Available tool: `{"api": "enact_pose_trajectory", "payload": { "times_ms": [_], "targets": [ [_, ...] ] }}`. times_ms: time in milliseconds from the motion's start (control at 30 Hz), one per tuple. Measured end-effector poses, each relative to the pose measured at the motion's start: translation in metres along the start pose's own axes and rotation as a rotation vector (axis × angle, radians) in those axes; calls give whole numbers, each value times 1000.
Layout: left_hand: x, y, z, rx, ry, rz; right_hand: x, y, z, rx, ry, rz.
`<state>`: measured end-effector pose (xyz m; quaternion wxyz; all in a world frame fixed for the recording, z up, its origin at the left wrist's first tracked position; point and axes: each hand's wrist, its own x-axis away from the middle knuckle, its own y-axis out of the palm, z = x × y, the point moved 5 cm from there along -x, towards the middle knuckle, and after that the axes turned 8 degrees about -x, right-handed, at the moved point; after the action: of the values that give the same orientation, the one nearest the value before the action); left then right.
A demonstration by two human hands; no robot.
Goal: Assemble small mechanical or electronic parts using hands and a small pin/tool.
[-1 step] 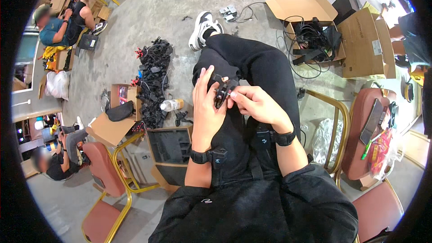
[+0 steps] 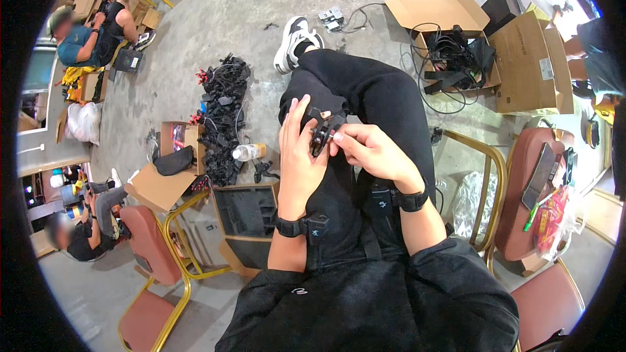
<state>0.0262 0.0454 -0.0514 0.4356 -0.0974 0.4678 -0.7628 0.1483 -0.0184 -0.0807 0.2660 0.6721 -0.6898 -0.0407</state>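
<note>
Over my lap, my left hand [image 2: 302,160] grips a small black device [image 2: 321,135] with a rounded, dark part facing up. Its thumb side lies along the device while some fingers stretch past it toward my knee. My right hand [image 2: 373,150] meets the device from the right, thumb and forefinger pinched together at its edge. A thin pale tip shows by that pinch, too small to name. Each wrist wears a black strap with a small black box; the left strap [image 2: 291,227] and right strap [image 2: 413,201] both rest near my thighs.
Left of my legs lies a long heap of black devices with cables [image 2: 223,107], beside a bottle [image 2: 248,152] and an open carton [image 2: 163,186]. A cable-filled box [image 2: 456,58] is ahead right. Chairs [image 2: 151,244] flank me; one seat [image 2: 531,221] holds a phone. Two people sit at left.
</note>
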Motion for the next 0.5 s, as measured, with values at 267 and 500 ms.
{"api": "enact_pose_trajectory", "payload": {
  "times_ms": [267,500],
  "targets": [
    [0,0,1,19,15,45,6,6,-25,525,-580,121],
    [2,-1,-5,17,11,22,2,6,-14,127,-185,-59]
  ]
}}
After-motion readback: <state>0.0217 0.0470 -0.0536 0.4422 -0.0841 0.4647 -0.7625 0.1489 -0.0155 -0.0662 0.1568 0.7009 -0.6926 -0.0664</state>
